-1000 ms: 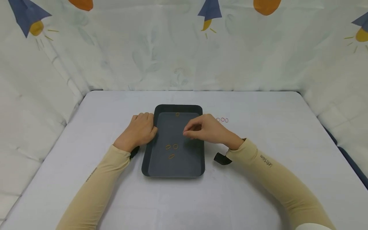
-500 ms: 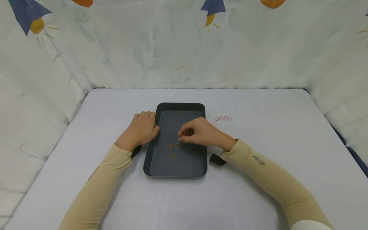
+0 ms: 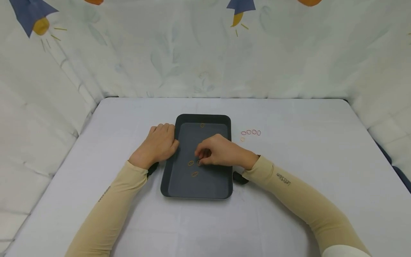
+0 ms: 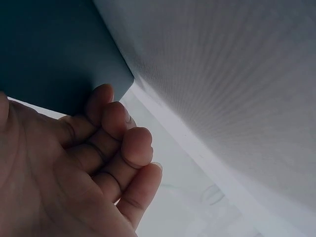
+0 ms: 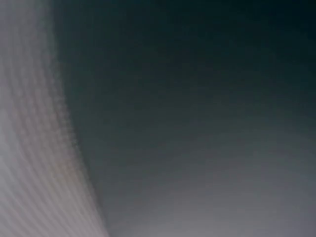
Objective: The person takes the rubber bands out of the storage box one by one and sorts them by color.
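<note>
A dark grey tray (image 3: 212, 189) lies on the white-covered table. My left hand (image 3: 157, 144) grips its left rim, thumb over the edge; in the left wrist view, the curled fingers (image 4: 136, 145) lie against the outer wall. Over the tray floor, my right hand (image 3: 221, 150) has its thumb and bent fingers apart. Its thumb tip is at a small orange rubber band (image 3: 197, 163), partly covered. Two more orange bands, one left (image 3: 191, 163) and one lower (image 3: 194, 174), lie nearby, with another band (image 3: 202, 125) at the far end. The right wrist view shows only blurred tray and cloth.
Right of the tray, several red rubber bands (image 3: 249, 132) lie in a row on the table (image 3: 289, 142), with one orange band (image 3: 242, 139) just below them. Printed fabric walls (image 3: 199, 53) enclose the table at the back and sides.
My right hand has moved left and down over the tray to the middle orange band, its thumb and fingers spreading apart. The left hand stays on the rim. The view has shifted slightly.
</note>
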`<action>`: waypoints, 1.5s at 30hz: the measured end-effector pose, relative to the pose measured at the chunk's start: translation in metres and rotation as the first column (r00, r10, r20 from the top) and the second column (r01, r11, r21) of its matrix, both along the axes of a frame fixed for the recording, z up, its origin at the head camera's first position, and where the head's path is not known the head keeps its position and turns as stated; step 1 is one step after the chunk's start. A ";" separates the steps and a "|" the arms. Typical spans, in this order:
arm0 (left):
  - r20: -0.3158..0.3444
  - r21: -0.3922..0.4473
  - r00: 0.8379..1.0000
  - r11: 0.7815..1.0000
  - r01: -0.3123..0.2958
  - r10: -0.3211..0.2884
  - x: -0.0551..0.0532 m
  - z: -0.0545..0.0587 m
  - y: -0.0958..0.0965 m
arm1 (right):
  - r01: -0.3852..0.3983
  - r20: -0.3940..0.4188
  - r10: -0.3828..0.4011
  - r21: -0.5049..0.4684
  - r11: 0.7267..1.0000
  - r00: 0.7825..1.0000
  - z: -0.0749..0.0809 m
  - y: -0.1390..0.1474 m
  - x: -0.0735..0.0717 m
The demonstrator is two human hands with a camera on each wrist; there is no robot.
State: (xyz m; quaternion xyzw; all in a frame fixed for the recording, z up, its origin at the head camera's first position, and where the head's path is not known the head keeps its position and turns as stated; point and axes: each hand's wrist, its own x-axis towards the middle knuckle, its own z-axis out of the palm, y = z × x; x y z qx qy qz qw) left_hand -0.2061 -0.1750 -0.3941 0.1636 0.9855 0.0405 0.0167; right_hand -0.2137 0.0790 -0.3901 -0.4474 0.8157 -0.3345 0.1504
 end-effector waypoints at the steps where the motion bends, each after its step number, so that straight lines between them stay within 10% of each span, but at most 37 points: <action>1: -0.001 0.000 1.000 1.000 -0.001 0.001 0.000 0.000 0.000 | -0.006 -0.005 0.006 0.009 1.000 1.000 0.000 -0.001 0.000; 45: 0.015 0.019 1.000 1.000 0.006 -0.006 0.001 0.002 0.000 | -0.133 -0.106 0.148 0.131 0.982 0.983 -0.008 0.000 -0.002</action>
